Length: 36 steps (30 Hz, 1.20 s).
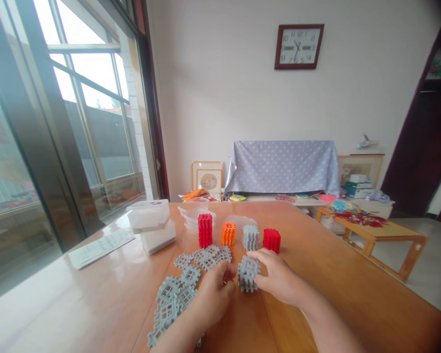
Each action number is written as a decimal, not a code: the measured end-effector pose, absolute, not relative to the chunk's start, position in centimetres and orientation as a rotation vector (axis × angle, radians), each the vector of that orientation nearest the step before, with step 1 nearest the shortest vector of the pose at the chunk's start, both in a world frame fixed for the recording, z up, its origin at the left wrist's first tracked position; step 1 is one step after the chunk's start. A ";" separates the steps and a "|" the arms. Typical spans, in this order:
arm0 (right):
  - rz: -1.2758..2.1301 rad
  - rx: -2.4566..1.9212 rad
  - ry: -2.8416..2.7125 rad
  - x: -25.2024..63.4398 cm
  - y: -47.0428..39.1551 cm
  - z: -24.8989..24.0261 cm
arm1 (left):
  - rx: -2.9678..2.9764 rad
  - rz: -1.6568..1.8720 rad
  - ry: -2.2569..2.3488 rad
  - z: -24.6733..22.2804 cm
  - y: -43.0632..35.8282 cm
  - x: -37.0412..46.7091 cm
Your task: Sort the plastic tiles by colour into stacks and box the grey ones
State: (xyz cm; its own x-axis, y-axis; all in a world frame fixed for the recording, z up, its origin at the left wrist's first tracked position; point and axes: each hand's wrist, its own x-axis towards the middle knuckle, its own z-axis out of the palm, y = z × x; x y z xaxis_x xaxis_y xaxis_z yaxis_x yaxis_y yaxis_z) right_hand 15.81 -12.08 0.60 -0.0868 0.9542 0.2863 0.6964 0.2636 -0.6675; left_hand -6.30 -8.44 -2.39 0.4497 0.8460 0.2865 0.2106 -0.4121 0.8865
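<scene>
My right hand (279,274) has its thumb and fingers against the side and back of a short stack of grey square lattice building tiles (248,274), which stands on the table. Just left of that stack is my left hand (218,287), its fingers curled together; whatever they may pinch is hidden. Loose grey lattice tiles (168,289) lie spread beside and behind my left hand, partly covered by the forearm. Beyond the hands stand a tall red stack (205,231), an orange stack (228,235), another grey stack (250,238) and a lower red stack (271,240).
White boxes (154,235) and a printed sheet (102,248) lie on the left of the wooden table (301,314). Clear plastic containers (194,215) stand at its far edge. A low wooden side table (397,240) is off to the right. Glass doors flank the left.
</scene>
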 end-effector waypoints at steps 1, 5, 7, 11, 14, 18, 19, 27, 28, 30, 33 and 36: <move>0.476 -1.490 -1.854 15.7 -12.1 0.5 | 1.876 0.971 0.875 -2.5 -8.5 -6.3; 0.482 -1.464 -1.873 15.3 -12.0 0.2 | 1.863 0.963 0.850 -2.4 -8.7 -6.2; 0.501 -1.448 -1.878 15.3 -12.0 0.0 | 1.859 0.957 0.858 -2.3 -8.8 -6.2; 0.518 -1.427 -1.850 15.9 -11.9 0.0 | 1.849 0.965 0.893 -2.2 -8.6 -6.2; 0.515 -1.517 -1.754 16.8 -11.8 0.1 | 1.742 0.975 0.948 -2.0 -8.5 -6.2; 0.575 -1.815 -1.749 17.9 -11.8 0.0 | 1.211 0.913 0.901 -1.1 -9.0 -6.2; 0.631 -1.866 -1.791 18.0 -11.9 -0.1 | 1.075 0.889 0.856 -0.7 -9.2 -6.2; 0.867 -1.843 -1.926 17.3 -12.0 -0.8 | 0.828 0.631 0.652 0.1 -9.8 -6.2; 0.872 -1.837 -1.922 17.2 -11.9 -1.0 | 0.834 0.621 0.646 0.0 -9.8 -6.2; 0.882 -1.832 -1.910 17.2 -11.6 -1.3 | 0.840 0.614 0.640 0.0 -9.7 -6.2; 0.890 -1.831 -1.892 17.0 -11.3 -1.7 | 0.833 0.604 0.631 0.1 -9.8 -6.1; 0.853 -1.821 -1.883 16.6 -11.3 -1.6 | 0.830 0.630 0.636 0.5 -10.2 -5.9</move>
State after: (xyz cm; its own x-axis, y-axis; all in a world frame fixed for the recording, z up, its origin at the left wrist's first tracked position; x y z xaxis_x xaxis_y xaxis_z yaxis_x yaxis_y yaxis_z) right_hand 16.56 -11.28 -1.63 -0.0846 0.9871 -0.1363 0.7536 -0.0261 -0.6568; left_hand -5.90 -10.23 0.53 0.6468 0.7175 -0.2585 -0.2521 0.5211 0.8154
